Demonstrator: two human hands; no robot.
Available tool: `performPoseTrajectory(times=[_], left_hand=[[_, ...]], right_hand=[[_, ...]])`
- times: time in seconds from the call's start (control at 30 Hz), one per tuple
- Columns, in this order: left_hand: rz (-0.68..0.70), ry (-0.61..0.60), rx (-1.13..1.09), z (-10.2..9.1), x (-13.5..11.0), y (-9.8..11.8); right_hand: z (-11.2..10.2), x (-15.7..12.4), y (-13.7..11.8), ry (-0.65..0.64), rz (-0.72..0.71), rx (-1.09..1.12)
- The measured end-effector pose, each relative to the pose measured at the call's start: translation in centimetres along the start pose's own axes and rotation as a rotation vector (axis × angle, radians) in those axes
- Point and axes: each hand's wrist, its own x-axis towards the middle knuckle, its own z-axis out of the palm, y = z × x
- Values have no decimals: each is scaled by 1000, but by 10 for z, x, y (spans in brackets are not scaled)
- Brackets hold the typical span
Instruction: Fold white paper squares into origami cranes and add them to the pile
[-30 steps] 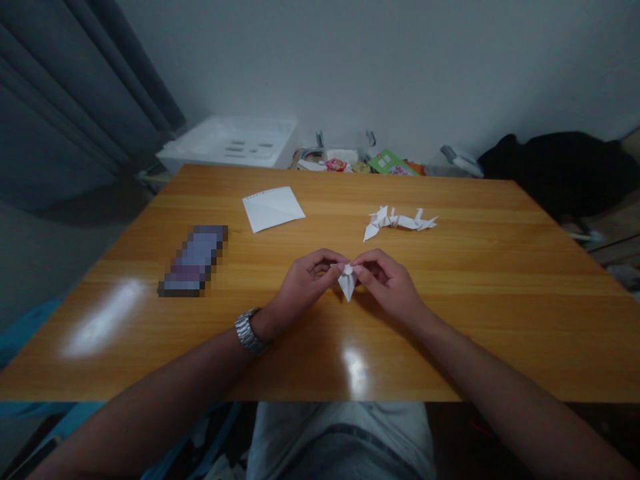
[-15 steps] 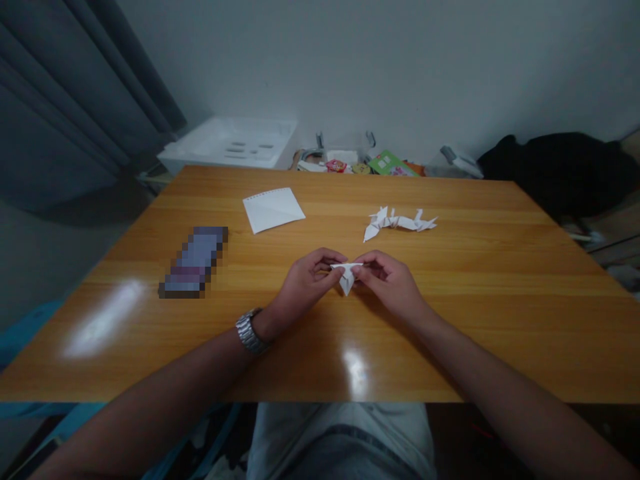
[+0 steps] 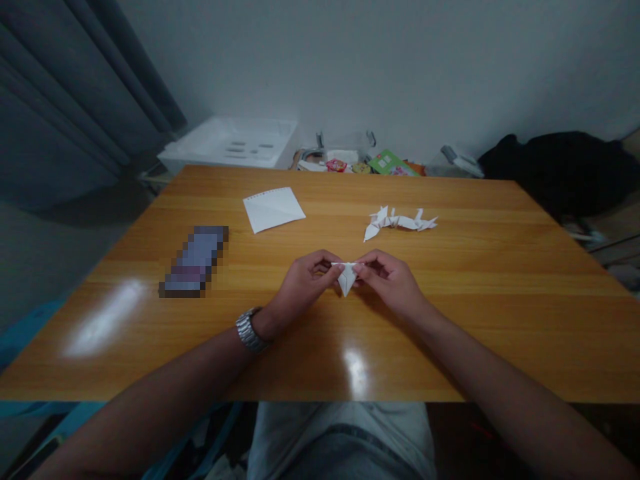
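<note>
A small piece of folded white paper (image 3: 346, 283) is pinched between both hands above the middle of the wooden table, its point facing me. My left hand (image 3: 310, 277), with a silver watch on the wrist, grips its left upper corner between thumb and fingers. The right upper corner is held the same way by my right hand (image 3: 387, 275). Fingertips behind the paper are partly hidden. Beyond my right hand lie several folded paper figures (image 3: 400, 221), close together in a row. A flat white sheet (image 3: 274, 210) with a perforated edge rests farther back on the left.
On the left of the wooden table (image 3: 500, 287) lies a blurred-out phone-like device (image 3: 195, 261). Past the far edge stand a white plastic tray (image 3: 200, 143) and a clear bin with packets and a green booklet (image 3: 393, 163). A dark cloth heap (image 3: 555, 167) is at the back right.
My thumbs have shifted slightly on the folded paper, and its front face now looks flatter and more open to view. Everything else stays where it was.
</note>
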Motion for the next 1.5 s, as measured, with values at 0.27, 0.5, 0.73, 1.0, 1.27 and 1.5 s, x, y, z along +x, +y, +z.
performPoseTrajectory(times=[0.27, 0.5, 0.73, 1.0, 1.27, 1.5], left_hand=[[29, 3, 121, 0, 0, -2], [2, -9, 149, 1, -1, -2], [38, -2, 205, 1, -2, 2], [56, -10, 248, -5, -2, 5], [31, -39, 154, -5, 1, -2], [18, -13, 219, -3, 0, 0]], right_hand=[[-1, 0, 1, -35, -44, -115], [-1, -2, 1, -12, -71, -203], [-1, -4, -3, -33, -78, -249], [-9, -2, -2, -87, 14, -201], [-10, -2, -5, -97, -25, -291], [-7, -4, -5, -115, -65, -348]])
